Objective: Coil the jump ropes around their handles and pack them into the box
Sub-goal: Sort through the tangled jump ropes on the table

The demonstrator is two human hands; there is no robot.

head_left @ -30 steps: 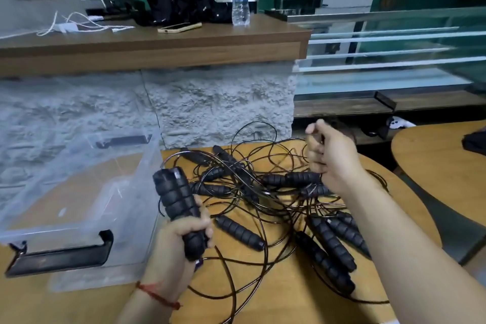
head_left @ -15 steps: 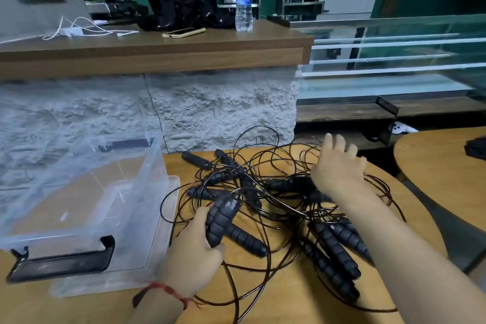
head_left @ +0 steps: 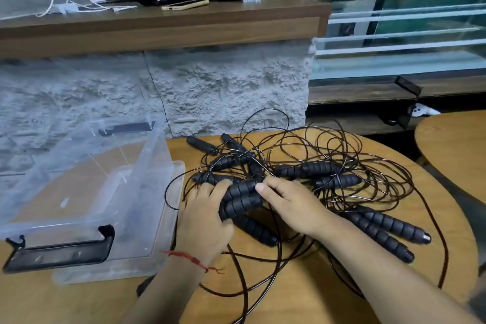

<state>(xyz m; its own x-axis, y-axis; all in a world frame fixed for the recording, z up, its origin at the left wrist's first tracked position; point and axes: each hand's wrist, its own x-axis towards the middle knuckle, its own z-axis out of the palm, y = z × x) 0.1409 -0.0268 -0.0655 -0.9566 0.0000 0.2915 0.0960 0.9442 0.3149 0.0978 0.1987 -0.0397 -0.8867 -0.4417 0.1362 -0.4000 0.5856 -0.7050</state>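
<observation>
Pair of black ribbed foam handles [head_left: 240, 198] at frame centre, lying on tangled thin black jump-rope cords [head_left: 334, 166] on round wooden table [head_left: 302, 292]. Left hand [head_left: 203, 218] curled around the pair; right hand [head_left: 292, 204] fingers half-bent, thumb touching upper handle. Clear plastic box [head_left: 86, 187] lower left.

Your two forearms are bare, with no sleeves showing. Around the wrist of your left hand [head_left: 203, 221] sits a thin red string bracelet [head_left: 190, 260], its loose frayed ends trailing off. Your right hand [head_left: 294, 204] wears nothing, and its nails are short.
</observation>
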